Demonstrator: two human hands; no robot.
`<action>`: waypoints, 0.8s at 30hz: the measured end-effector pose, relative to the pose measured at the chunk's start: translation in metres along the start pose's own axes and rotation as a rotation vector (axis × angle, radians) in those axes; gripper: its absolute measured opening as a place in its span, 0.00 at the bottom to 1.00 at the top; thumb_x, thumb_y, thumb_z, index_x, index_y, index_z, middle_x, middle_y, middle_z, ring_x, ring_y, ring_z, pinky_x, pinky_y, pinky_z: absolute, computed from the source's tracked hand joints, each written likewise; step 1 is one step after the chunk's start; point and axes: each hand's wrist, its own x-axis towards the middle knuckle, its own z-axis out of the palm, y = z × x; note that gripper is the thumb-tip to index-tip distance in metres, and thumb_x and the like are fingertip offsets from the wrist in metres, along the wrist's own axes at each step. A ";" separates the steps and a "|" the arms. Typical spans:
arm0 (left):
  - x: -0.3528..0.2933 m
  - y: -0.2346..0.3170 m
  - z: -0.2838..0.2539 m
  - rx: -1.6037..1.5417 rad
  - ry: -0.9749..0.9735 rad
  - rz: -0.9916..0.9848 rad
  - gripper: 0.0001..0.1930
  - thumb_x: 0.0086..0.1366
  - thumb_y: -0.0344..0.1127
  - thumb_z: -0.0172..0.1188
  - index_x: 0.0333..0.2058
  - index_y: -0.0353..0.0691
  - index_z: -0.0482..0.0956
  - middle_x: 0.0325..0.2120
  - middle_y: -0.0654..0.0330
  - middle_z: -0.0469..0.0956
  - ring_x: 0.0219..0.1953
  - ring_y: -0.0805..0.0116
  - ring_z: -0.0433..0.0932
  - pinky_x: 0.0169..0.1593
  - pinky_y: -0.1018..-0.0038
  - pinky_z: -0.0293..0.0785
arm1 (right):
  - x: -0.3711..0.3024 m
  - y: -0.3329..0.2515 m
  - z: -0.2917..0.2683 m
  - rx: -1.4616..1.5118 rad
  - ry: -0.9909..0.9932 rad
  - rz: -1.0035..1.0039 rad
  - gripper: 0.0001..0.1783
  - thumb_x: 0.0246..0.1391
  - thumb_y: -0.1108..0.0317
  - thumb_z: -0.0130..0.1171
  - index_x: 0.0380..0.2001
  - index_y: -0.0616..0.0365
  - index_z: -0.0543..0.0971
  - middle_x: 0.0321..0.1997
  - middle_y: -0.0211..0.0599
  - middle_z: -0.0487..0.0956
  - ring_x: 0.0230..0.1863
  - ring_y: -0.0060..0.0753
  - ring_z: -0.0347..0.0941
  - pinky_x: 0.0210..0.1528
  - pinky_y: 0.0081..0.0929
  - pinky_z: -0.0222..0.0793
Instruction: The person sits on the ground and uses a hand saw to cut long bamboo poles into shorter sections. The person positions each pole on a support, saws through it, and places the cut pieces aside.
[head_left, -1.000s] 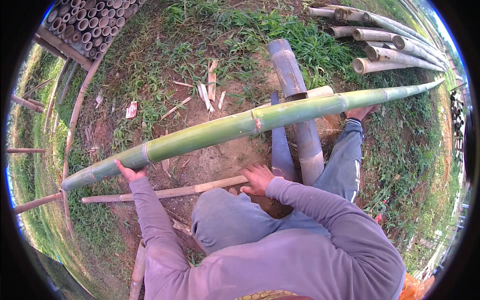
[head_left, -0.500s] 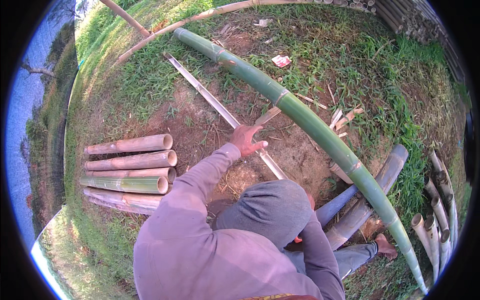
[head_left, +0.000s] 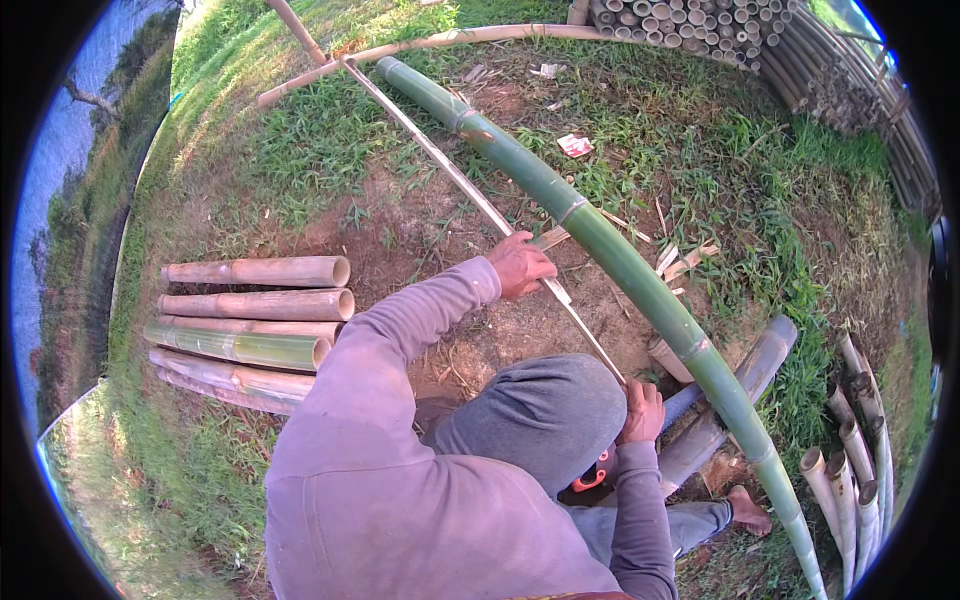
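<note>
A long, narrow split bamboo strip [head_left: 440, 160] runs diagonally from the far left toward me. My left hand [head_left: 522, 265] is closed round its nearer half, fingers wrapped over it. My right hand [head_left: 642, 412] is closed at the near end, where the strip looks thinner; some of its fingers are hidden. Just below my right hand an orange-and-black object [head_left: 597, 472] shows in part; its kind is hard to make out. A rounded grey cloth-covered shape [head_left: 540, 415] lies between my arms and hides what is under it. Beyond the strip lies a thick green bamboo pole [head_left: 635, 275].
Cut bamboo lengths [head_left: 255, 272] lie side by side at left. A dark thick bamboo piece [head_left: 765, 360] crosses under the green pole, near a bare foot [head_left: 748, 510]. Bamboo tubes [head_left: 845, 490] lean at right. A bamboo stack [head_left: 680, 25] stands behind. Split scraps [head_left: 685, 262] lie on the ground.
The strip has slid away from me, its far tip now reaching the long pole at the back. My left hand has gone from spread fingers to a grip. My right hand has come into fuller view.
</note>
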 end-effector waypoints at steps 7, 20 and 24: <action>0.039 -0.023 -0.070 0.079 -0.228 -0.065 0.22 0.68 0.57 0.67 0.55 0.56 0.83 0.45 0.64 0.85 0.58 0.62 0.81 0.74 0.53 0.56 | 0.052 -0.013 -0.023 0.251 -0.065 0.067 0.23 0.59 0.55 0.71 0.56 0.45 0.80 0.50 0.44 0.86 0.50 0.57 0.84 0.51 0.53 0.79; 0.054 -0.099 -0.056 0.210 -0.057 -0.059 0.30 0.60 0.64 0.73 0.53 0.54 0.80 0.46 0.60 0.77 0.58 0.58 0.79 0.74 0.51 0.56 | 0.135 -0.031 -0.001 0.256 -0.030 0.014 0.26 0.52 0.60 0.76 0.55 0.43 0.83 0.50 0.43 0.86 0.48 0.58 0.85 0.51 0.53 0.80; 0.055 -0.099 -0.049 0.224 0.003 -0.017 0.28 0.61 0.63 0.73 0.54 0.56 0.80 0.45 0.63 0.78 0.56 0.59 0.80 0.74 0.49 0.58 | 0.137 -0.030 -0.014 0.223 -0.039 0.033 0.27 0.51 0.62 0.77 0.56 0.44 0.85 0.49 0.44 0.85 0.48 0.57 0.84 0.49 0.51 0.81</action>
